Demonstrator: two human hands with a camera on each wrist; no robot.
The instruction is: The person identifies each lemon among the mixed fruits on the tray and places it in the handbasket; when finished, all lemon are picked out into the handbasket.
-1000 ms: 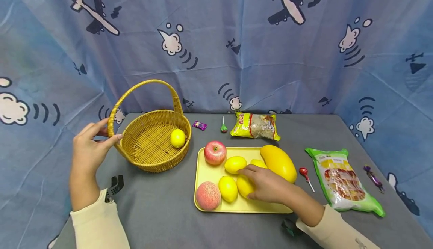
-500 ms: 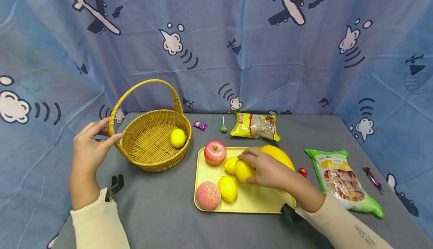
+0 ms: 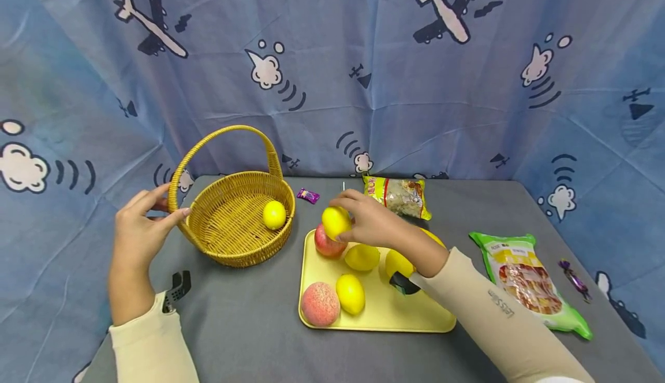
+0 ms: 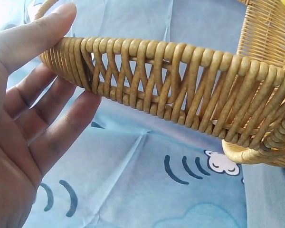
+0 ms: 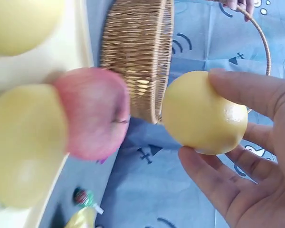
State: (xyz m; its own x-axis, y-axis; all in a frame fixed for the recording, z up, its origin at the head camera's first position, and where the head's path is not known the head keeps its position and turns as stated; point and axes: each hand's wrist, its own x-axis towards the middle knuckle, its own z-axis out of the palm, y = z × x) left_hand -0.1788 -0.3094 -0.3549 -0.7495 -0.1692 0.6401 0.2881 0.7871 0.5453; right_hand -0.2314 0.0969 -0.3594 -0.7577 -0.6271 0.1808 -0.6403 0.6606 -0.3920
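Observation:
My left hand (image 3: 139, 221) pinches the handle (image 4: 133, 71) of a wicker basket (image 3: 220, 224), thumb on one side and fingers on the other. Inside the basket, a lemon (image 3: 274, 215) lies at the right. Another lemon (image 3: 335, 223) is held in my right hand (image 3: 371, 221), between thumb and fingertips, raised over the red apple (image 3: 327, 247). The yellow tray (image 3: 389, 318) below also bears a peach (image 3: 320, 304), a lemon (image 3: 350, 294) in front, another lemon (image 3: 362, 258), and more yellow fruit (image 3: 398, 263) partly covered by my right arm.
Behind the tray lies a yellow snack bag (image 3: 402, 197), partly behind my hand. A purple candy (image 3: 308, 196) sits beside the basket; a green lollipop (image 5: 84, 197) shows in the right wrist view. Rightward are a green food bag (image 3: 527, 279) and a wrapped candy (image 3: 575, 279).
My right hand has taken a lemon from the tray, lifted it and carried it left and away from me, over the apple. The left hand stays on the basket handle.

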